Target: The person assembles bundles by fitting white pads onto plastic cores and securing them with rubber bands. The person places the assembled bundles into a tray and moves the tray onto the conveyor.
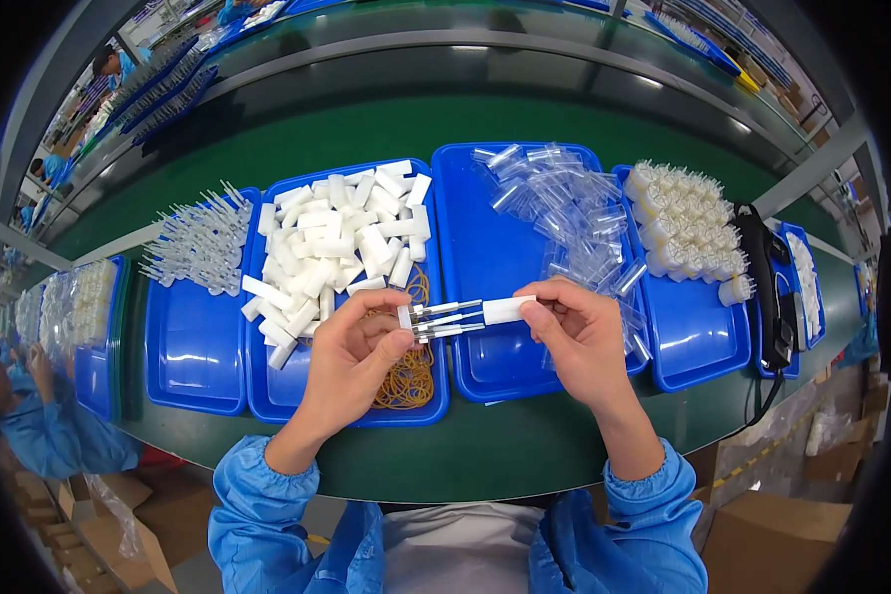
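My left hand [345, 354] pinches the white end piece of a small part with several thin rods [449, 320], white and metal-coloured, pointing right. My right hand [592, 342] grips a bundle of small white blocks [503, 311] between thumb and fingers, at the rods' right ends. Whether the rods enter the blocks cannot be made out. Both hands are raised above the front of the trays. Behind my left hand, a blue tray [285, 394] bears a heap of white blocks [342, 233] and tan rubber bands [406, 384].
Another blue tray [475, 223] holds clear plastic tubes [564, 208]. Farther left, a blue tray [196, 342] carries thin white rod-like parts [203, 243]. To the right are round white bristled parts [683, 223] and a black strap-like item [774, 287]. Co-workers in blue sit at left.
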The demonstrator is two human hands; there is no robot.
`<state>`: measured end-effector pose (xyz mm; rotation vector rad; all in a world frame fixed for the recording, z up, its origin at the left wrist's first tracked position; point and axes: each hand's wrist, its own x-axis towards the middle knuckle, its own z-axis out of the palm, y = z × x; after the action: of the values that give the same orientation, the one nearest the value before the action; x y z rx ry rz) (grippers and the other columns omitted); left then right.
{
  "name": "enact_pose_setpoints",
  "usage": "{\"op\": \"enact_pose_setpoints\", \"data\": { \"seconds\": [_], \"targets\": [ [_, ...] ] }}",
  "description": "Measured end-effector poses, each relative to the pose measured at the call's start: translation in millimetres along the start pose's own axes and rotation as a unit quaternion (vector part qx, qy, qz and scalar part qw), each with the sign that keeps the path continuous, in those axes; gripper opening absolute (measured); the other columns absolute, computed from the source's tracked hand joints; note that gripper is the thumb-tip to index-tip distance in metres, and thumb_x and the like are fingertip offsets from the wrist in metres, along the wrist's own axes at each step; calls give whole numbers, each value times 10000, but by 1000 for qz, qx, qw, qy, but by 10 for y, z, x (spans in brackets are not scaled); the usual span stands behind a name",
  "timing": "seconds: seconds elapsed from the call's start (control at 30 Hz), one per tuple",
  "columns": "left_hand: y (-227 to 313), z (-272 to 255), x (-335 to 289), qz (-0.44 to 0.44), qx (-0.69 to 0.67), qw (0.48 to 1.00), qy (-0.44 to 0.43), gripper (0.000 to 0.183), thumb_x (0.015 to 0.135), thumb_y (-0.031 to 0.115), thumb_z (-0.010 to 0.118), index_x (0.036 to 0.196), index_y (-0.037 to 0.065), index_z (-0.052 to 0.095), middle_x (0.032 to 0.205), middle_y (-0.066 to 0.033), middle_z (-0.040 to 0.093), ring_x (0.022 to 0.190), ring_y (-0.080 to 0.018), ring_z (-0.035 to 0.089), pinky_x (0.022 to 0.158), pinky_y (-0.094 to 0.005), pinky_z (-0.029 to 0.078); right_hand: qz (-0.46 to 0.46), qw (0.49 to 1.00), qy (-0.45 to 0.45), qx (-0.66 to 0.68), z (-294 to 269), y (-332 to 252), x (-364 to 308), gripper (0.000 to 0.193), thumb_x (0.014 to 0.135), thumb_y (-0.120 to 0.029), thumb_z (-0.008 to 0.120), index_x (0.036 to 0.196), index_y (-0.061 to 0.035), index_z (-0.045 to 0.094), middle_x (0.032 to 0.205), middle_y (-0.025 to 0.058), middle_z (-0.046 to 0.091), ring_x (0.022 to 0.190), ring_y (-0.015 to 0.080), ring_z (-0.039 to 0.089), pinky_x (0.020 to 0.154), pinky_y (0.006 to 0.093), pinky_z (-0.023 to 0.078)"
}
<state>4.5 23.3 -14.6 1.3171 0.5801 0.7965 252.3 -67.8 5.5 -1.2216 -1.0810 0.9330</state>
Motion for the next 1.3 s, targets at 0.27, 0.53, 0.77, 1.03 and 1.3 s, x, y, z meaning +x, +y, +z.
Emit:
{"op": "enact_pose_setpoints", "data": {
  "seconds": [0.27, 0.53, 0.77, 1.03, 1.3],
  "targets": [
    [-28, -36, -21, 5, 7, 1000, 4, 372, 976, 51, 670, 1304, -48, 525, 1127, -108, 633, 966, -159, 660, 870, -280, 540, 28, 999, 2, -18, 20, 6, -10, 127, 963, -28, 660, 1051, 42, 718, 907, 41, 660, 797, 65, 589, 717, 225, 482],
    [-18, 11, -41, -13, 12, 1000, -4, 356, 965, 31, 678, 1284, -38, 536, 1077, -108, 648, 972, -154, 657, 862, -274, 540, 48, 998, -46, 6, 83, 0, -51, 153, 974, -34, 653, 1084, 50, 720, 877, 35, 644, 783, 62, 574, 713, 225, 488],
    [-14, 33, -41, -2, 19, 1000, -9, 366, 948, 8, 689, 1279, -36, 539, 1080, -115, 645, 994, -159, 661, 870, -285, 551, 70, 997, -35, -16, 95, -11, -66, 167, 980, -45, 654, 1103, 45, 722, 851, 19, 631, 703, 34, 515, 602, 210, 411],
    [-38, 101, -48, -6, 36, 999, -18, 344, 925, -49, 687, 1247, -42, 567, 1132, -96, 576, 1019, -176, 665, 893, -290, 565, 74, 993, -89, -32, 202, -3, -153, 193, 990, -49, 644, 1147, 27, 727, 904, 28, 662, 659, 15, 483, 539, 190, 346],
    [-25, 83, -66, -36, -7, 999, -20, 359, 937, -35, 679, 1273, -25, 554, 1151, -113, 591, 1009, -178, 672, 876, -286, 558, 29, 994, -76, -80, 270, -45, -189, 192, 985, -58, 649, 1141, 17, 732, 898, 31, 686, 671, 28, 489, 554, 203, 347]
  ]
}}
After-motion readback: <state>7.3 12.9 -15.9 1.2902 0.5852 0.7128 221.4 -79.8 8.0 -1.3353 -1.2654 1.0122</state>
